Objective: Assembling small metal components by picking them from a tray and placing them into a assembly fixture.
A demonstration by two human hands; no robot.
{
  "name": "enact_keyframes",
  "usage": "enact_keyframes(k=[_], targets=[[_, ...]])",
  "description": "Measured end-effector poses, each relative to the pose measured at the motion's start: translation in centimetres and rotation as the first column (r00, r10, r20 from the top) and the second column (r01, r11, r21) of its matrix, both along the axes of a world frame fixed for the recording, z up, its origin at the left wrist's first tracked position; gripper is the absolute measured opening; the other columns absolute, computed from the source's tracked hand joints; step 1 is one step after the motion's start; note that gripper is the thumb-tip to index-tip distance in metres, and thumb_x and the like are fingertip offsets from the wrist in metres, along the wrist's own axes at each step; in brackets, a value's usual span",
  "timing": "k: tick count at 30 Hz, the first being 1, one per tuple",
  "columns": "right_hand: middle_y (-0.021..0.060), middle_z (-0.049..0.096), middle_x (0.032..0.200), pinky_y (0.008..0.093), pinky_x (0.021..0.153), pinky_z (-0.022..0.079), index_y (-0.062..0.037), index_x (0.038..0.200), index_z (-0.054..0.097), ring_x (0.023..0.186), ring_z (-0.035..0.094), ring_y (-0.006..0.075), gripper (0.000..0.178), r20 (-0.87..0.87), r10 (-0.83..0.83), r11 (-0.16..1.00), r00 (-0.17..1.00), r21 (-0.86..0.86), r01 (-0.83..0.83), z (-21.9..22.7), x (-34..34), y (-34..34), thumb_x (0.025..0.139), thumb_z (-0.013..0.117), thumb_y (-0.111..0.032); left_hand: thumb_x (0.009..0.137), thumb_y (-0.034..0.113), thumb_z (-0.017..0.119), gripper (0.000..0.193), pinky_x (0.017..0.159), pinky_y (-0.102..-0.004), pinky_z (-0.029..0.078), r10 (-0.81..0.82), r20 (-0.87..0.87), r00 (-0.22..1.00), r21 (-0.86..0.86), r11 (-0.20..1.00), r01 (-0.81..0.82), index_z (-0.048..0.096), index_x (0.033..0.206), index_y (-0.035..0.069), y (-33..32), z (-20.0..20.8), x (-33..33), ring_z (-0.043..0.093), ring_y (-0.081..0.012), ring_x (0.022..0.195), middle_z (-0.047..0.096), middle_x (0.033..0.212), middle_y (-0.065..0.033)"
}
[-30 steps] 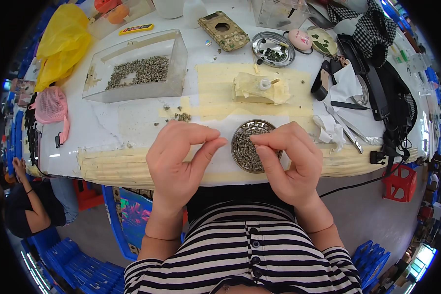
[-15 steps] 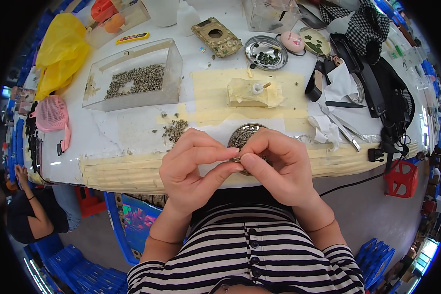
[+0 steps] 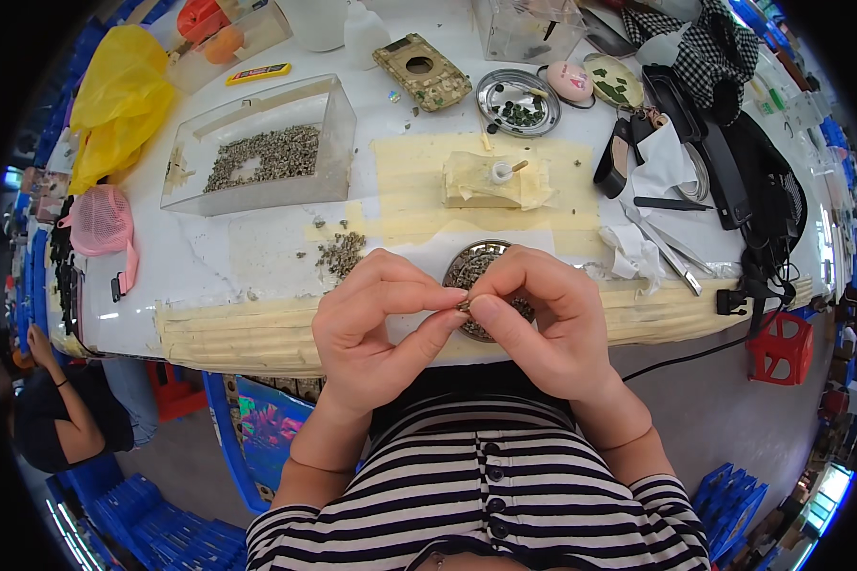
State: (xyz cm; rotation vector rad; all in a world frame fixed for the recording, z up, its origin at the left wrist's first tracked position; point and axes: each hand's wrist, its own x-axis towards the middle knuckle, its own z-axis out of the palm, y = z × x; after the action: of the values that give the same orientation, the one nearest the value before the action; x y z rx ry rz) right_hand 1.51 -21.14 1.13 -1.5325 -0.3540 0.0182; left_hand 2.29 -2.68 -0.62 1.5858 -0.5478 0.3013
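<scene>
My left hand [image 3: 383, 328] and my right hand [image 3: 545, 319] meet at the fingertips near the table's front edge. Both pinch a tiny camouflage-coloured part [image 3: 463, 306], mostly covered by the fingers. Just beyond and beneath them sits a round metal dish [image 3: 449, 273] full of similar small parts, partly hidden by my hands. A loose pile of these small parts [image 3: 341, 255] lies left of the dish. Past the dish, a block wrapped in yellowish tape [image 3: 467, 190] holds a small white cup [image 3: 501, 172] with a thin stick in it.
A clear box [image 3: 257, 195] with many small parts stands at the left. Behind are a camouflage model hull [image 3: 435, 78] and a metal dish [image 3: 545, 125] of dark green pieces. Tweezers [image 3: 674, 257] lie at the right. Another person's arm [image 3: 78, 409] shows at far left.
My fingertips have shifted slightly around the tiny part, and a little more of the dish shows below them. At the far left the other person's hand has moved slightly.
</scene>
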Motion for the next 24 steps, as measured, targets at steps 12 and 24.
enact_keyframes(k=[12,24], targets=[[0.0051,0.063,0.081,0.0226,0.058,0.045,0.0008,0.09,0.068,0.064,0.056,0.0092,0.005,0.072,-0.069,0.996,0.995,-0.055,0.073,-0.25,0.04,0.32,0.086,0.07,-0.002,0.072,-0.006,0.078,0.024,0.067,-0.0255,0.045,0.022,0.002,1.0,-0.011,1.0,-0.022,0.073,0.093,0.001,0.07,-0.28,-0.03,0.059,-0.0158,0.075,0.066,0.083,-0.0067],[0.01,0.066,0.084,0.0269,0.064,0.049,0.001,0.1,0.072,0.073,0.062,0.0191,0.021,0.377,-0.126,0.965,0.918,-0.169,0.201,-0.4,-0.12,0.61,0.079,0.071,0.004,0.068,-0.004,0.083,0.023,0.065,-0.0264,0.044,0.132,0.037,0.991,0.012,0.991,-0.133,0.072,0.087,0.003,-0.13,-0.49,-0.15,0.059,-0.0162,0.073,0.066,0.081,-0.006]])
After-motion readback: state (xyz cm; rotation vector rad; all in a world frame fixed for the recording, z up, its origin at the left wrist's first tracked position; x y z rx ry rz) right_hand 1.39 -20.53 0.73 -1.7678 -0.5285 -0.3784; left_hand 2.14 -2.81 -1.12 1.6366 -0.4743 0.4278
